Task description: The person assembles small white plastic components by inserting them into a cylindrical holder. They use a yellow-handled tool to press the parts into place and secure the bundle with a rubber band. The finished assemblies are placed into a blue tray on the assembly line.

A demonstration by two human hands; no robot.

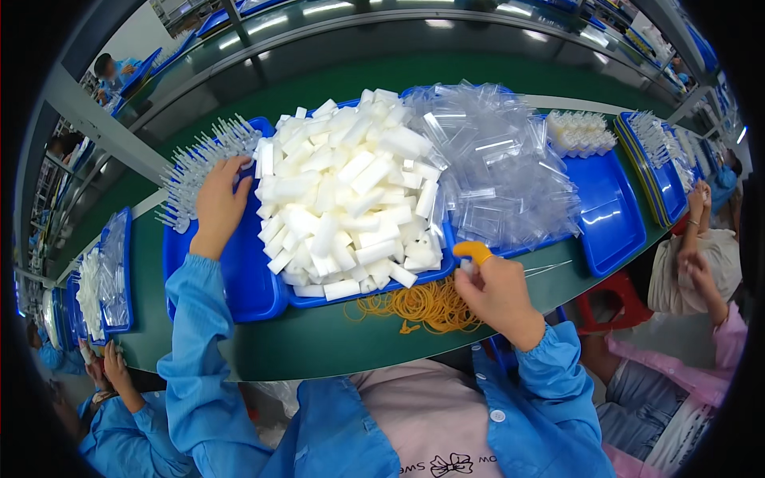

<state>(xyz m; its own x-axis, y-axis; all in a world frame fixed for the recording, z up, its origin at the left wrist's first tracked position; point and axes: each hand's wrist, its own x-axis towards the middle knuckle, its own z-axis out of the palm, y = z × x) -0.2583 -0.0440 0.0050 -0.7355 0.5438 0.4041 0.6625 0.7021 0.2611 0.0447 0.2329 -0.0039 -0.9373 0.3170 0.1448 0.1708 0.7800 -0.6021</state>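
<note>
My left hand (220, 205) reaches over the blue tray (231, 275) at the left. Its fingers are apart, with the thumb held away from them, beside a bunch of clear, thin-stemmed plastic pieces (195, 171). My right hand (500, 293) is closed in a pinch near the front edge of the middle trays, with a yellow finger cot (473, 252) on one finger. A small whitish bit shows at its fingertips, too little to name. Between my hands rises a heap of white foam blocks (351, 199). Yellow rubber bands (434, 309) lie loose beside my right hand.
Clear plastic sleeves (502, 175) are heaped right of the foam. Farther right, a blue tray (610, 215) has clustered white pieces (580, 131) at its far end. Thin metal tweezers (548, 268) lie on the green table (311, 350). People work at both sides; a red stool (610, 303) stands right.
</note>
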